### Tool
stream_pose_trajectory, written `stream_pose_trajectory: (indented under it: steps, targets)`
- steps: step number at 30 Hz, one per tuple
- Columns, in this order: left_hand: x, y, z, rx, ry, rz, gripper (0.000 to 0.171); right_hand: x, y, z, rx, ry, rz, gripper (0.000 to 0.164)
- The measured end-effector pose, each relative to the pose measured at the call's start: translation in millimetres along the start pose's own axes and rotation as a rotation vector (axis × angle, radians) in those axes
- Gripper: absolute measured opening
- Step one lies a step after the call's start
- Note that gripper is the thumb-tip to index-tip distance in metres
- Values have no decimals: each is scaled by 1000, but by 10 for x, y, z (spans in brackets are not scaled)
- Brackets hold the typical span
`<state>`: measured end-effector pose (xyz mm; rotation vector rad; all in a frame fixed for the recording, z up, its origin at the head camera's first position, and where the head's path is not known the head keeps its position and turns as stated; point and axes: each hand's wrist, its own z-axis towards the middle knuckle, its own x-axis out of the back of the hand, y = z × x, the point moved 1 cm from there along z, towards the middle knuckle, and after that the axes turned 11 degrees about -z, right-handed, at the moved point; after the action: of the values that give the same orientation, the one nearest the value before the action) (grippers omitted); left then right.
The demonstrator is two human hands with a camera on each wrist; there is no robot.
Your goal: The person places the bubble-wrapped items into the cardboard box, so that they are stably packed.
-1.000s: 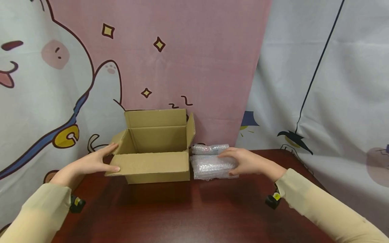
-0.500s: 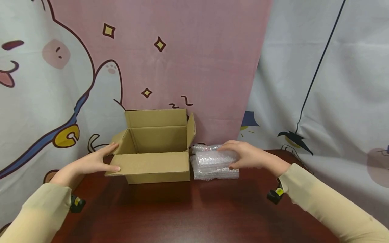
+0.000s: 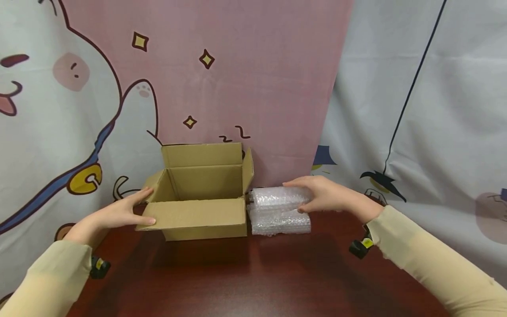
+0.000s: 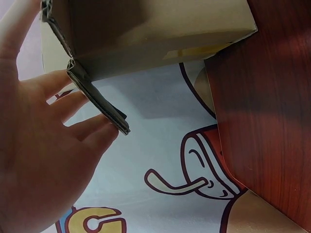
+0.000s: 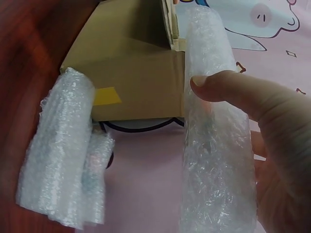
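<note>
Head cam: left hand (image 3: 112, 216) spread wide on a cardboard box (image 3: 206, 232), right hand (image 3: 328, 194) gripping a bubble-wrapped roll (image 3: 275, 198), another bubble-wrapped bundle (image 3: 282, 223) nearby.

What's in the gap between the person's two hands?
In the head view, the open cardboard box, which the left hand touches, then bubble-wrapped bundles beside it, one gripped by the right hand.
</note>
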<state>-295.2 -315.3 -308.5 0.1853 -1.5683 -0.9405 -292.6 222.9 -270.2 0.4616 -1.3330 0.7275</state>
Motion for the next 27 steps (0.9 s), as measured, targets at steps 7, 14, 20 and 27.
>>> stream_pose_trajectory:
  steps: [7,14,20,27]
  targets:
    - [-2,25,3,0,-10,-10,100,181,-45,-36,-10,-18,-13,66]
    - [6,30,2,2,-6,-3,100,388,-91,-5,31,-5,-56,65]
    - [10,30,1,6,-4,-7,100,583,-143,79,54,5,-59,67]
    - [29,41,13,10,-15,20,101,756,-199,198,78,13,-70,66]
